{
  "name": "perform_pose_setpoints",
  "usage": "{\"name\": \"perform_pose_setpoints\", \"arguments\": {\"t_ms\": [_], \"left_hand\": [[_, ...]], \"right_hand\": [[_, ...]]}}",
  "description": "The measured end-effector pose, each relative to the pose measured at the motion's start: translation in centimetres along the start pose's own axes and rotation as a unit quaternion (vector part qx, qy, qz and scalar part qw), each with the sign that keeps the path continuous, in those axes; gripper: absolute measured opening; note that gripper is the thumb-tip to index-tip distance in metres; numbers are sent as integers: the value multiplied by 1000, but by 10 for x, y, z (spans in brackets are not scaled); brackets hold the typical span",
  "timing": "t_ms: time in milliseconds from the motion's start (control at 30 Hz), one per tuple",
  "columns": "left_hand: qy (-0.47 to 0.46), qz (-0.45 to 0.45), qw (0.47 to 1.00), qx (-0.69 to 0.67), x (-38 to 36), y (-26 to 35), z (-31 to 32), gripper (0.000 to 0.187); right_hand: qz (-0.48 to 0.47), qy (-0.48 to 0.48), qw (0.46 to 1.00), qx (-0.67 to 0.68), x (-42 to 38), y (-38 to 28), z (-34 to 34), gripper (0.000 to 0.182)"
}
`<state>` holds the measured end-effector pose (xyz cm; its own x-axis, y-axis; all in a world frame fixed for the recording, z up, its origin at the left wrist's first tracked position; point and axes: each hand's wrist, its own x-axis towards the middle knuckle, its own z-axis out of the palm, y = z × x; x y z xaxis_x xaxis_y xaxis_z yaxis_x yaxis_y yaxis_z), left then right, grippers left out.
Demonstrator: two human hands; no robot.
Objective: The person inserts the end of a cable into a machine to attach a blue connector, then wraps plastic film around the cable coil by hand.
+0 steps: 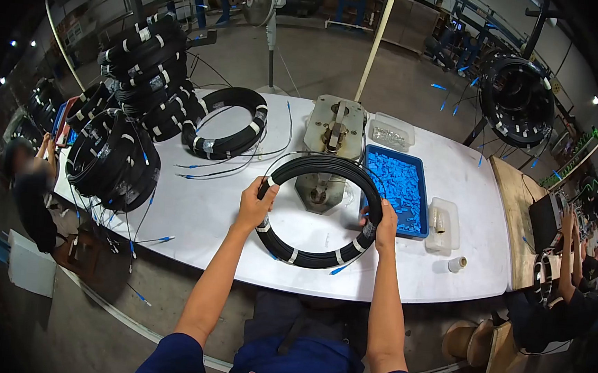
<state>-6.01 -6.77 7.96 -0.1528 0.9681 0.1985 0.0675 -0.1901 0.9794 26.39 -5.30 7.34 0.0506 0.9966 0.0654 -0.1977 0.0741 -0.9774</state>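
Between my two hands is a coil of black cable, bound with several white ties and tilted over the table's front part. My left hand grips its left side; my right hand is wrapped round its right side. A blue connector sticks out at the coil's lower edge. Just behind the coil stands a metal press-like machine, its lower part seen through the ring. Right of the coil, a blue tray holds many small blue connector parts.
Another coil lies at the back left, beside tall stacks of coils. Clear plastic boxes and a small spool are on the right. Coils hang on a stand. Co-workers sit at both sides.
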Motion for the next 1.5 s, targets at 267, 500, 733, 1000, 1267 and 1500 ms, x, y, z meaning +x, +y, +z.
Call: {"name": "perform_pose_setpoints", "arguments": {"t_ms": [267, 500, 733, 1000, 1267, 1500], "left_hand": [[21, 27, 999, 9, 5, -4, 0, 37], [55, 49, 997, 18, 13, 6, -11, 38], [140, 143, 972, 124, 16, 28, -12, 32], [182, 249, 924, 226, 18, 29, -12, 38], [166, 271, 939, 135, 9, 31, -2, 38], [168, 239, 956, 21, 3, 25, 5, 36]], "right_hand": [[-31, 42, 997, -63, 0, -5, 6, 45], [-57, 71, 992, -81, 0, -12, 6, 45], [-88, 69, 988, -109, 13, -3, -14, 41], [-71, 88, 984, -135, 9, -17, -13, 34], [-72, 88, 991, -77, 13, -7, -21, 40], [-78, 115, 986, -89, 11, -2, -27, 39]]}}
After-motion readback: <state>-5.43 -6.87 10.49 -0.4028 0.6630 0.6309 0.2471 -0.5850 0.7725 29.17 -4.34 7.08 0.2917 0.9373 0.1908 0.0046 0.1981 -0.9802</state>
